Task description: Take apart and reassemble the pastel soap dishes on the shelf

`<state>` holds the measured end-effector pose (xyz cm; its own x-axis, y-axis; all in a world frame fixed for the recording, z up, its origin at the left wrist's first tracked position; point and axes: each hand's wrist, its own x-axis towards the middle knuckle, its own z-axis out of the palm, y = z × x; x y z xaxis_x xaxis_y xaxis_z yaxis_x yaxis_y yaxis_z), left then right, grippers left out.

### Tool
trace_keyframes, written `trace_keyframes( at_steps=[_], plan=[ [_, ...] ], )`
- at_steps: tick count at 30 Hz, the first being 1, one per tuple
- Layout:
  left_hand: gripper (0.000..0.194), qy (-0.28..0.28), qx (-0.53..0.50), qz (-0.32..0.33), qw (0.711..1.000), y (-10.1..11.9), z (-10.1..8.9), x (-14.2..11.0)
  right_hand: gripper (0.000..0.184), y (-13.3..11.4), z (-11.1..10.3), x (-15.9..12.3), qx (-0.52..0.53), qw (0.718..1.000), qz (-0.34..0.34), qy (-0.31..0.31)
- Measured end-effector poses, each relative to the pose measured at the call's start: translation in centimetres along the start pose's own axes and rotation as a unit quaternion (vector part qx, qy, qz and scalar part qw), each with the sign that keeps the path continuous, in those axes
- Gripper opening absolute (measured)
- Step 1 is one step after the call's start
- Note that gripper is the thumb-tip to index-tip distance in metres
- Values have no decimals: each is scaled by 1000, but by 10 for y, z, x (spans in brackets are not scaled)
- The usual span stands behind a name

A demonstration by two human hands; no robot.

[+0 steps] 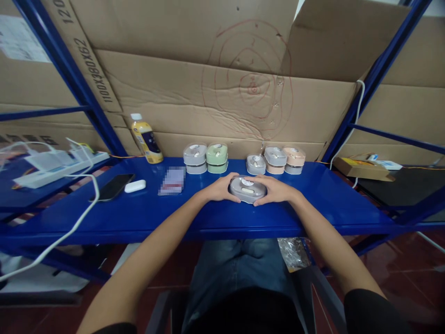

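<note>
Both my hands rest on a blue steel shelf [205,213], gripping a grey oval plastic case [247,189] from either side. My left hand [220,188] holds its left end, and my right hand [273,190] holds its right end. The lid shows a small cream-coloured insert. Just behind my hands stand several similar cases in grey, green and peach. They form a grey-and-green group [206,158] and a grey-and-peach group [276,160], mostly in two-high stacks.
On the shelf's left lie a black smartphone [113,187], a white earbud case [135,186], a blurred card pack [172,180], and a yellow-labelled bottle [146,139]. A power strip [60,168] with white cables sits further left. Cardboard [222,102] lines the back.
</note>
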<state>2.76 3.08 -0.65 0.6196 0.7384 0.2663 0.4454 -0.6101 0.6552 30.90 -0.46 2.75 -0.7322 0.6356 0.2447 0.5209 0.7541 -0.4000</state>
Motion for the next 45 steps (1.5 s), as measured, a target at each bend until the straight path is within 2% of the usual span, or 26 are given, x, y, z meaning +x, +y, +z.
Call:
trace_keyframes(
  at_steps=[3,6,9,11,16,20,25,30,35,37,40,45],
  plan=[
    [111,25,-47,15,998,-10,2,3,98,-1,4,-2,-25,999,18,40],
    [93,126,-46,50,990,-15,1,7,95,-1,1,4,-66,989,63,120],
    [68,253,59,59,964,-11,-7,7,91,-2,-9,24,-148,951,169,211],
    [59,285,142,53,946,-6,-14,5,87,-1,-14,45,-206,920,231,241],
    [52,257,237,25,936,2,-19,1,81,13,-11,101,-271,866,333,257],
    [51,250,247,11,936,1,-15,3,84,30,2,118,-269,851,349,287],
    [53,262,269,2,927,3,-16,7,74,38,7,110,-311,849,299,307],
    [64,255,316,-19,914,5,-34,28,64,36,2,102,-311,855,295,292],
    [72,256,350,-112,894,-4,-42,57,73,21,0,93,-284,864,286,303],
    [74,250,359,-137,888,-7,-39,64,71,12,-1,84,-272,866,272,318],
    [71,245,371,-133,886,-9,-32,66,59,4,-4,69,-271,862,248,349],
    [65,259,372,-86,887,3,-33,58,44,8,-19,46,-242,827,239,448]
  ],
)
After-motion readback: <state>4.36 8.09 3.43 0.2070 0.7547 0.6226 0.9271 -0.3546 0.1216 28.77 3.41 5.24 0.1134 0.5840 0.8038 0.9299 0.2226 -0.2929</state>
